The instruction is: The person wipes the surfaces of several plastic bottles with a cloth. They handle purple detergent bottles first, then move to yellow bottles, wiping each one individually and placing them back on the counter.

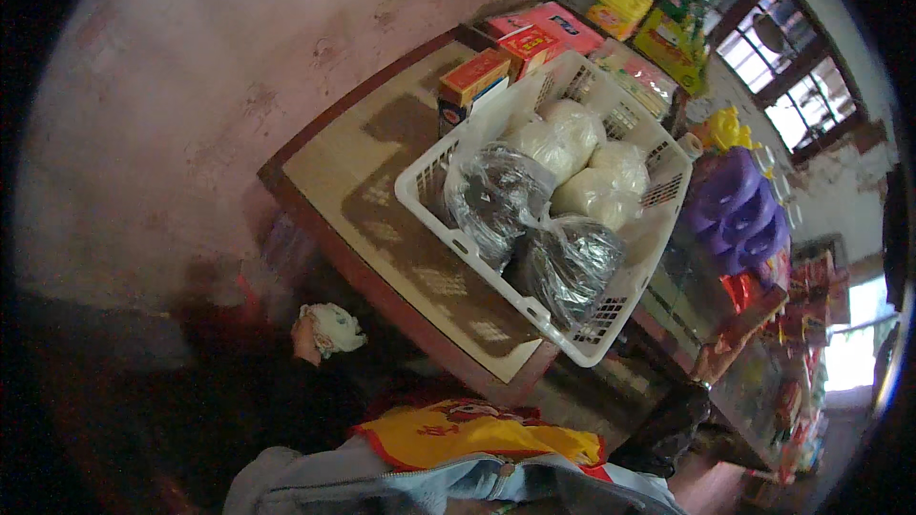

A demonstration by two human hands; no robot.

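Observation:
A white plastic basket (465,247) stands tilted across the corner of a tan-topped table. In it lie two knotted clear bags of pale, rounded contents (558,139) and two clear bags of dark contents (572,265). What looks like my right hand (723,354), past a dark shiny sleeve and a thin band at the wrist, reaches along the glass counter's edge near red packets; its fingers are blurred. My left hand cannot be made out. A crumpled whitish patterned cloth or paper (336,329) shows in the dark, left of the table, beside a small brownish patch.
Red and orange cartons (476,75) and a pink pack (565,25) stand behind the basket. Purple bottles (741,211) and yellow-topped goods (622,0) line the counter at right. A pink wall (215,86) rises at left; barred windows (769,43) are at upper right.

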